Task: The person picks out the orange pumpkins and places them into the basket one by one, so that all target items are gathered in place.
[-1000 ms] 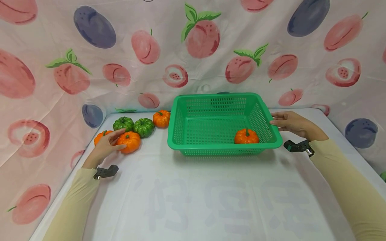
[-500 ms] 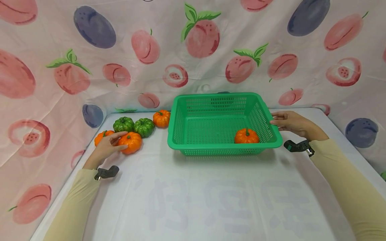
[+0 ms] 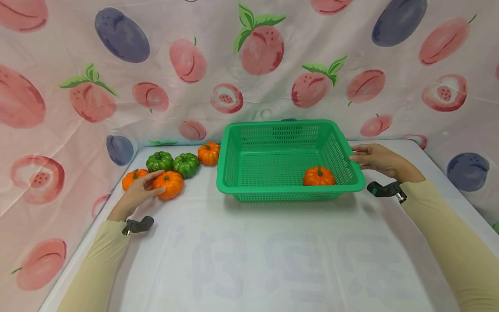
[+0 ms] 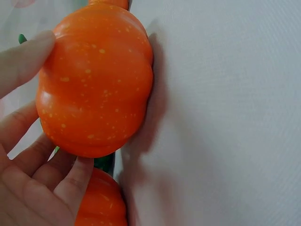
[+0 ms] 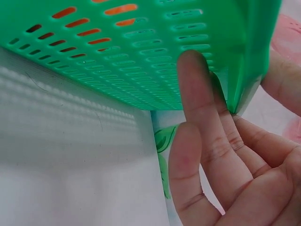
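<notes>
My left hand (image 3: pixel 137 190) has its thumb and fingers round an orange toy pumpkin (image 3: pixel 168 185) on the table's left side. In the left wrist view the thumb presses one side of this pumpkin (image 4: pixel 96 80) and fingertips meet its lower edge. My right hand (image 3: pixel 376 159) grips the right rim of a green plastic basket (image 3: pixel 290 189). From the right wrist view, fingers (image 5: pixel 195 80) lie against the perforated wall under the rim, with the thumb on the rim's other side. One orange pumpkin (image 3: pixel 319 177) sits inside the basket, near its front right corner.
Beside the left hand, another orange pumpkin (image 3: pixel 134 178) is partly hidden. Behind stand two green pumpkins (image 3: pixel 159 161) and, close to the basket's left wall, an orange pumpkin (image 3: pixel 208 154). A fruit-print cloth (image 3: pixel 265 95) hangs behind and left of the white-covered table (image 3: pixel 249 251).
My left hand and the orange pumpkin it grips have shifted very slightly to the right and toward me. The right hand and the basket stay in place.
</notes>
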A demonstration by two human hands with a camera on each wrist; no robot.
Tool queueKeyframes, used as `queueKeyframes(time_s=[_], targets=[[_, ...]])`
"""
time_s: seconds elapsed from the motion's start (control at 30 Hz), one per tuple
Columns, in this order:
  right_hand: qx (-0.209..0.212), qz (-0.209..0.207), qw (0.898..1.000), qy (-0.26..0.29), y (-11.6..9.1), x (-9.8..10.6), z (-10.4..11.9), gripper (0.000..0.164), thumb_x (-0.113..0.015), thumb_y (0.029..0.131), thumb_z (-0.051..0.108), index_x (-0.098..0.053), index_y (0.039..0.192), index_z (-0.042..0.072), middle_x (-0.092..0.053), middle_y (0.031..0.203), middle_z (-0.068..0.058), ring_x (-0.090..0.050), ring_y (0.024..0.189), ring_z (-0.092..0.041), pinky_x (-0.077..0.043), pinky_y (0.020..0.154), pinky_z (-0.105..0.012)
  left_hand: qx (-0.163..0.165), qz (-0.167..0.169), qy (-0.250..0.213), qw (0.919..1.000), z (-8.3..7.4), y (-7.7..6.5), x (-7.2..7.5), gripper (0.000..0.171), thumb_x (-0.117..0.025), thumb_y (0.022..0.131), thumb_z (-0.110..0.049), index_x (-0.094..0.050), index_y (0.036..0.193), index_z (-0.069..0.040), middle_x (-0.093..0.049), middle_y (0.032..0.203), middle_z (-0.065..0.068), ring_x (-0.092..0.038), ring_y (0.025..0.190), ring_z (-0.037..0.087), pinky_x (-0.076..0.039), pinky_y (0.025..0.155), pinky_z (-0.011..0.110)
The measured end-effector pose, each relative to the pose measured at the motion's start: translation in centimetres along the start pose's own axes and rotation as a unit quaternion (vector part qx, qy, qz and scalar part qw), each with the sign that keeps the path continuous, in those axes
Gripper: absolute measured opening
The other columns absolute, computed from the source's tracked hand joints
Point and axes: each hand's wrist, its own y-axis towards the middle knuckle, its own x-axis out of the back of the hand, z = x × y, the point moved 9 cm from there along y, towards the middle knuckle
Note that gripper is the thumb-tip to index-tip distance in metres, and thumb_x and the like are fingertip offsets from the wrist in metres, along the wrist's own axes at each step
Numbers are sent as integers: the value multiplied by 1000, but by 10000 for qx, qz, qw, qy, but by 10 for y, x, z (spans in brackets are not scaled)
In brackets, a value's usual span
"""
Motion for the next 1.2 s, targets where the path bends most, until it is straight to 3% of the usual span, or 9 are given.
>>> queueKeyframes(time_s=[0.5,0.67,0.73,0.87,0.93,1.03,1.13,1.2], targets=[[2,-18,10000,-54,-1,0,0,70,-55,96,26,-20,146,-8,-58,93,23,-60,87,4,-52,79,-15,-241,209,216,9993,-4,-3,-2,74,-70,83,-9,-32,146,-4,-22,152,26,-21,139,46,-21,113,57],[-4,-27,10000,-67,-1,0,1,69,-55,96,26,-20,146,-9,-58,93,23,-60,87,5,-51,79,-15,-349,291,84,9989,-4,-4,-3,74,-68,83,-5,-31,146,-4,-22,153,25,-20,139,46,-20,112,57],[-10,-31,10000,-71,-2,0,1,69,-55,96,26,-20,146,-9,-57,93,23,-60,87,5,-51,79,-15,-391,327,50,9987,-3,-4,-4,74,-68,83,-4,-30,147,-4,-23,153,24,-22,139,45,-24,112,54],[-22,-33,10000,-75,-1,0,1,70,-55,96,26,-20,146,-9,-57,94,22,-60,87,5,-51,79,-15,-407,339,71,9986,-2,-4,-5,74,-68,83,-5,-31,147,-6,-27,151,24,-31,136,43,-45,101,27],[-29,-36,10000,-69,-1,0,1,71,-55,96,27,-20,146,-8,-57,94,22,-60,87,5,-52,80,-15,-408,314,144,9986,-2,-4,-5,74,-68,83,-7,-31,147,-8,-28,150,24,-33,135,42,-46,97,20],[-33,-29,10000,-48,0,0,1,71,-55,96,27,-20,146,-8,-57,95,22,-60,87,4,-52,80,-16,-432,329,124,9984,-1,-4,-6,74,-68,84,-8,-30,147,-8,-28,150,24,-31,136,43,-43,105,35],[-44,-29,10000,-69,0,0,0,71,-55,96,27,-20,146,-8,-57,95,21,-60,87,4,-52,80,-16,-413,355,116,9985,-1,-4,-7,74,-68,85,-9,-29,148,-8,-27,151,25,-26,138,45,-28,109,54],[-55,-34,9999,-86,0,0,-1,71,-55,96,28,-20,146,-8,-57,95,21,-60,87,4,-52,80,-16,-402,390,44,9984,0,-4,-8,75,-68,85,-10,-28,148,-8,-25,152,24,-23,139,46,-27,109,56]])
